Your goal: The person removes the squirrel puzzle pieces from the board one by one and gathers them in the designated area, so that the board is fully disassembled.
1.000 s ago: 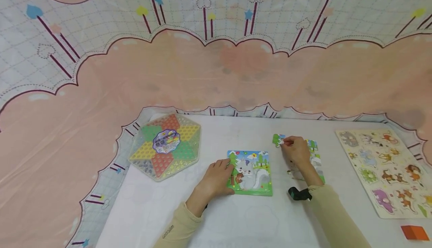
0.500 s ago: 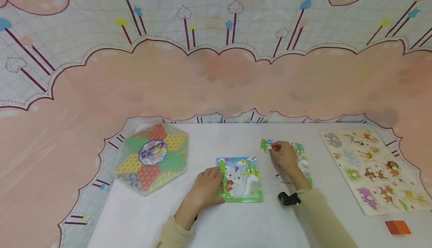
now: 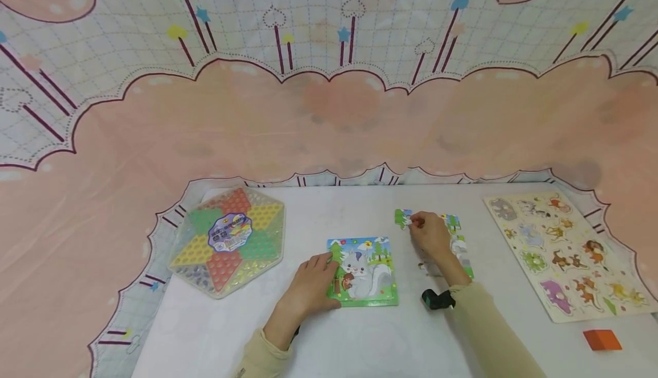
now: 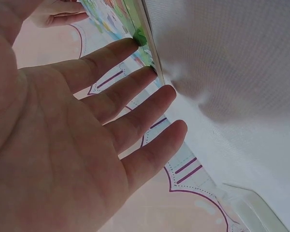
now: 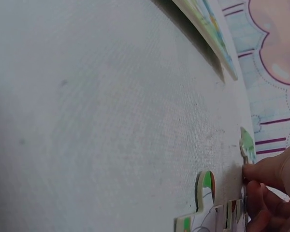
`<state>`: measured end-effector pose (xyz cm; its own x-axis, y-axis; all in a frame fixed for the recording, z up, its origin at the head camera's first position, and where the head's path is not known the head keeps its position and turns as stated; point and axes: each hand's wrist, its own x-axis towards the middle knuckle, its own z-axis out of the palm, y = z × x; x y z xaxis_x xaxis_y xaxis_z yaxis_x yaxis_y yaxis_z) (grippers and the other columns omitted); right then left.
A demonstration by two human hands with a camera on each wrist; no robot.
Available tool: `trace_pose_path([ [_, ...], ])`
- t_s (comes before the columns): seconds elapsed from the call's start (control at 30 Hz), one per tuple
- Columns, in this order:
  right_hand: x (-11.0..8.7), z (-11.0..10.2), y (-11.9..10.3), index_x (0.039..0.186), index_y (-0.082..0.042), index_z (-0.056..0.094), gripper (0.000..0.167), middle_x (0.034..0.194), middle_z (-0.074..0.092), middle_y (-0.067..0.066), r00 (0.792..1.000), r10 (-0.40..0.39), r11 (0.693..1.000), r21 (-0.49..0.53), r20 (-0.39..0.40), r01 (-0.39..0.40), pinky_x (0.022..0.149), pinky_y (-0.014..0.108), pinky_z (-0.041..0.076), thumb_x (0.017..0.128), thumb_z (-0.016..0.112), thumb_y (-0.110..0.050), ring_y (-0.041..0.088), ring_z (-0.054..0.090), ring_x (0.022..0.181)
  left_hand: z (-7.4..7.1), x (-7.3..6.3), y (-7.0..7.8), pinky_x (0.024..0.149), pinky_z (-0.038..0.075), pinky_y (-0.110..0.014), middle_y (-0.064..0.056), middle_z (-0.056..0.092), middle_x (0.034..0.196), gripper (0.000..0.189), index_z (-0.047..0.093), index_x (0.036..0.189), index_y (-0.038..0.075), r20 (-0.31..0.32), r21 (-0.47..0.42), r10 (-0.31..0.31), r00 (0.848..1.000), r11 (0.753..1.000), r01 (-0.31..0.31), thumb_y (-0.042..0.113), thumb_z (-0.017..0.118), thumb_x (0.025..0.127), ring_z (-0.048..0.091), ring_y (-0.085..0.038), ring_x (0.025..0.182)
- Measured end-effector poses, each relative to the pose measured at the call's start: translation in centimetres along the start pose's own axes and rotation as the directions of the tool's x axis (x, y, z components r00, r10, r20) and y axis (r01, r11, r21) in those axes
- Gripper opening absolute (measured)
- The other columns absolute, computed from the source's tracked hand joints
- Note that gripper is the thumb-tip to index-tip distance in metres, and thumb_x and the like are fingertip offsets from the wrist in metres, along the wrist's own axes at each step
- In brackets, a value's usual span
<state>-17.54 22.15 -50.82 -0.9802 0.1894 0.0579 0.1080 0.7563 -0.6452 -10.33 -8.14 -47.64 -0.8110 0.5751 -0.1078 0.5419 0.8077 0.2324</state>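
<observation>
A square squirrel puzzle board (image 3: 371, 281) lies in front of me on the white table. My left hand (image 3: 308, 286) rests along its left edge; the left wrist view shows fairly straight fingers (image 4: 106, 63), two of them touching the board's side (image 4: 130, 19). To the right of the board, my right hand (image 3: 430, 235) pinches a green and white puzzle piece (image 3: 401, 217) between thumb and fingers. That piece (image 5: 247, 139) is partly covered by the fingers in the right wrist view. More loose puzzle pieces (image 3: 461, 248) lie under and beside this hand, partly hidden by it.
A hexagonal Chinese checkers set (image 3: 254, 241) lies at the left. On the right is a wooden animal peg board (image 3: 545, 252), with an orange block (image 3: 602, 340) nearer to me. A patterned cloth (image 3: 308, 121) hangs behind the table.
The head view has shifted, so the whole scene sits further left and a little lower than a second ago. Both hands keep their places at the board and the puzzle piece.
</observation>
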Motion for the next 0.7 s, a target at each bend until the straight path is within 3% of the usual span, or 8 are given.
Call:
trace_pose_path([
  [0.4, -0.02, -0.07, 0.02, 0.102, 0.002, 0.072, 0.019, 0.084, 0.067, 0.012, 1.000, 0.003, 0.999, -0.041, 0.011, -0.002, 0.052, 0.031, 0.041, 0.089, 0.062, -0.007, 0.023, 0.057, 0.067, -0.11, 0.01, 0.09, 0.100, 0.042, -0.050, -0.019, 0.049, 0.139, 0.075, 0.057, 0.129, 0.003, -0.003, 0.004, 0.007, 1.000, 1.000, -0.007, 0.040, 0.087, 0.072, 0.046, -0.034, 0.127],
  [0.7, -0.23, -0.21, -0.09, 0.100, 0.002, 0.072, 0.017, 0.081, 0.065, 0.011, 1.000, 0.000, 1.000, -0.018, 0.013, 0.000, 0.052, 0.030, 0.040, 0.088, 0.063, -0.006, 0.023, 0.056, 0.066, -0.12, -0.09, 0.09, 0.100, 0.042, -0.050, -0.019, 0.049, 0.139, 0.075, 0.057, 0.128, 0.003, 0.007, 0.003, -0.002, 1.000, 1.000, 0.002, 0.040, 0.088, 0.071, 0.046, -0.034, 0.127],
])
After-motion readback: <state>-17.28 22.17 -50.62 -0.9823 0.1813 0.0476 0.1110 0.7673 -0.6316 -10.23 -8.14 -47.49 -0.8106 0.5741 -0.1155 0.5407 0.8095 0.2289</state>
